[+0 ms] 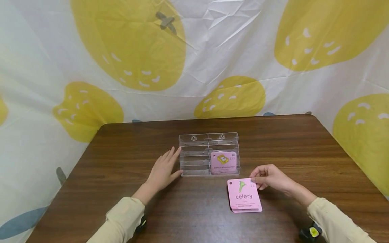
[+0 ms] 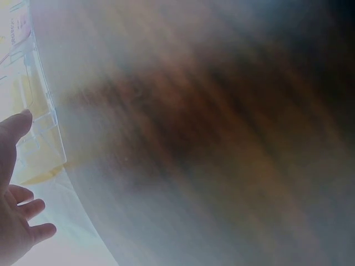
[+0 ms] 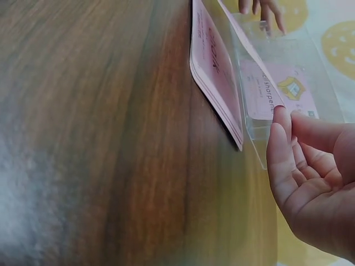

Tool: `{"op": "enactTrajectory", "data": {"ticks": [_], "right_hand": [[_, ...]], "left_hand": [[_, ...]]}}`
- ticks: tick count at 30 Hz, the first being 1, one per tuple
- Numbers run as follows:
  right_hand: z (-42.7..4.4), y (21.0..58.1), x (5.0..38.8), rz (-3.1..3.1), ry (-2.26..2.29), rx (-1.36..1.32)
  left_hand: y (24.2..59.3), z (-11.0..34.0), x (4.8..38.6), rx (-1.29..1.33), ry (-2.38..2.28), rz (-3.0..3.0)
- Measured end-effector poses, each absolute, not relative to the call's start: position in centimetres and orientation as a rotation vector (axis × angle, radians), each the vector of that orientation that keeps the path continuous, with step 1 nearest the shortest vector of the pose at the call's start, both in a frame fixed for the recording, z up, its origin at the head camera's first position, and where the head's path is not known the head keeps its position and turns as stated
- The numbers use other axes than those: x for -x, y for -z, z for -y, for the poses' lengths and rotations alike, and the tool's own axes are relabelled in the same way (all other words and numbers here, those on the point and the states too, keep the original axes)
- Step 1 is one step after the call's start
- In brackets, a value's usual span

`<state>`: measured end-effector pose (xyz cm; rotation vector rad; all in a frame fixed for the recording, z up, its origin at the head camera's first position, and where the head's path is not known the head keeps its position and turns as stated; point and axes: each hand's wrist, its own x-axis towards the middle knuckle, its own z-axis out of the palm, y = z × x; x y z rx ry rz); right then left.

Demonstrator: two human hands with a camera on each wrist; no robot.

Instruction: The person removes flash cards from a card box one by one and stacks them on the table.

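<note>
Cream sleeves (image 1: 123, 216) came nearest in the head view, over the brown table (image 1: 188, 216). To the right, the right hand (image 1: 271, 179) pinched the celery card (image 1: 243, 196) at its upper right corner. From that grip the clear holder (image 1: 194, 163) lay ahead and to the left, its long side running left to right; the card looked almost square, so its long axis was hard to tell. The left hand (image 1: 161, 170) was farther from the card, at the holder's left end, fingers straight and gripping nothing. The pencil sharpener card (image 1: 224, 162) stood low in the holder's right column.

Seen from the left wrist, the thumb overlapped the holder's edge; whether it pressed could not be told.

From the right wrist, finger and thumb met narrowly on the celery card, nearly edge-on, between a pink card stack (image 3: 213, 66) and the holder beyond.
</note>
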<state>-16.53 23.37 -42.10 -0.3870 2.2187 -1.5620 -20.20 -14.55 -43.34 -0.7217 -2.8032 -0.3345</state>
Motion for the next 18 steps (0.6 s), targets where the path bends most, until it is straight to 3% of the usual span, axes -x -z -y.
{"op": "enactTrajectory", "data": {"ticks": [18], "right_hand": [[-23.07,42.77,16.48,-2.232,1.498,0.325]], "left_hand": [[43.44,14.63,20.14,0.71,0.324,2.811]]}}
